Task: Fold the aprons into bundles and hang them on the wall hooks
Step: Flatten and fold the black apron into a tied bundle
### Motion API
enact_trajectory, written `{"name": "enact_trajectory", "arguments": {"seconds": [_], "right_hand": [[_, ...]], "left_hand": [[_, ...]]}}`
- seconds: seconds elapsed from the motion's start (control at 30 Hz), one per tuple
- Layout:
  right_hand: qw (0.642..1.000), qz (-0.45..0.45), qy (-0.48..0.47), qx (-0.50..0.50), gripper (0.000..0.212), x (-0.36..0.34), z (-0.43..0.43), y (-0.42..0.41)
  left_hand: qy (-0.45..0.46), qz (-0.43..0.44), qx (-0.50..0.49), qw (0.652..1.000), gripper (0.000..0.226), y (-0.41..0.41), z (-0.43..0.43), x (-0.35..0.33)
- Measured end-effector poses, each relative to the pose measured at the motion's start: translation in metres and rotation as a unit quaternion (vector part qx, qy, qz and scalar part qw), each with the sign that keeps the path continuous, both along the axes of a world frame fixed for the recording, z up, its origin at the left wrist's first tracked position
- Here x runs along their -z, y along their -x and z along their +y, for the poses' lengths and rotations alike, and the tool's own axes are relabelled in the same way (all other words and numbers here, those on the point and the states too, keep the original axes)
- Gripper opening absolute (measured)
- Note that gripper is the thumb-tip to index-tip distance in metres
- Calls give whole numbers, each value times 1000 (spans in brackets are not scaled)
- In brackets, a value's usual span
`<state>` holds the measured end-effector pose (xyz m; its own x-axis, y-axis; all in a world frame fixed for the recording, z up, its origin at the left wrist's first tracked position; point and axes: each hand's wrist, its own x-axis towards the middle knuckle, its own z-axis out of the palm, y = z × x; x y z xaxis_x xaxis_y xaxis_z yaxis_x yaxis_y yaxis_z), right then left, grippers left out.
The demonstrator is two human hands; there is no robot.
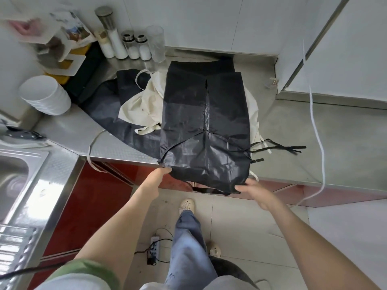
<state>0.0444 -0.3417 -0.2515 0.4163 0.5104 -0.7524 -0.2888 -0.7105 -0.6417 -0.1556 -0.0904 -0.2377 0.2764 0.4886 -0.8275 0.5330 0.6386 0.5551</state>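
Note:
A black apron (pixel 206 126) lies flat on the steel counter (pixel 303 139), its two sides folded in to meet along the middle, its near end hanging over the counter's front edge. My left hand (pixel 158 174) grips the near left corner of it. My right hand (pixel 249 188) pinches the near right corner. Black ties (pixel 278 148) trail out to the right. Under it lies a crumpled cream apron (pixel 142 107), and another dark apron (pixel 117 105) is spread to the left. No wall hooks are in view.
Salt shakers and bottles (pixel 134 47) and a clear glass (pixel 156 43) stand at the back wall. A stack of white bowls (pixel 45 95) sits at left, a sink (pixel 12 178) nearer left. A white cord (pixel 316 130) hangs at right. A power strip (pixel 155 246) lies on the floor.

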Motion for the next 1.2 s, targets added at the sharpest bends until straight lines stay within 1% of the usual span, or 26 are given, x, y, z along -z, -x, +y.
{"name": "enact_trajectory", "arguments": {"seconds": [0.03,0.1,0.17,0.23,0.33,0.4,0.47,0.57,0.67,0.77,0.87,1.03,1.1,1.17,1.2], "right_hand": [[1000,-7,-4,20,33,-1,2,2],[999,0,-11,49,27,0,2,8],[996,24,-21,78,25,0,0,8],[995,31,-17,97,29,-4,0,12],[994,58,3,95,32,-12,0,12],[993,78,21,81,34,-19,1,11],[993,82,36,77,36,-25,0,9],[993,88,45,66,38,-31,-7,6],[989,145,17,20,39,-36,-17,10],[977,208,-33,25,40,-39,-25,15],[968,244,-53,23,41,-48,-26,17],[957,252,-122,72,38,-68,-14,8],[948,258,-155,103,36,-75,-6,3],[938,263,-182,132,27,-80,4,-3],[936,258,-194,144,29,-78,9,-7]], "left_hand": [[-4,-17,10,1000,40,-1,-2,-2],[-22,-48,25,998,41,6,-4,-4],[10,-99,34,994,38,11,-4,-7],[72,-128,84,985,40,18,-7,-14],[125,-108,210,964,46,25,-11,-21],[114,-83,236,961,46,29,-12,-21],[103,-63,216,969,34,29,-13,-23],[109,-53,180,976,23,28,-20,-28],[107,-61,154,980,17,29,-23,-34],[104,-53,141,983,17,31,-25,-40],[105,-52,132,984,18,29,-25,-50],[90,-76,102,988,23,16,-13,-71],[79,-95,92,988,25,6,-8,-79],[69,-123,78,987,28,-6,-4,-86],[65,-137,68,986,30,-12,-1,-86]]}}
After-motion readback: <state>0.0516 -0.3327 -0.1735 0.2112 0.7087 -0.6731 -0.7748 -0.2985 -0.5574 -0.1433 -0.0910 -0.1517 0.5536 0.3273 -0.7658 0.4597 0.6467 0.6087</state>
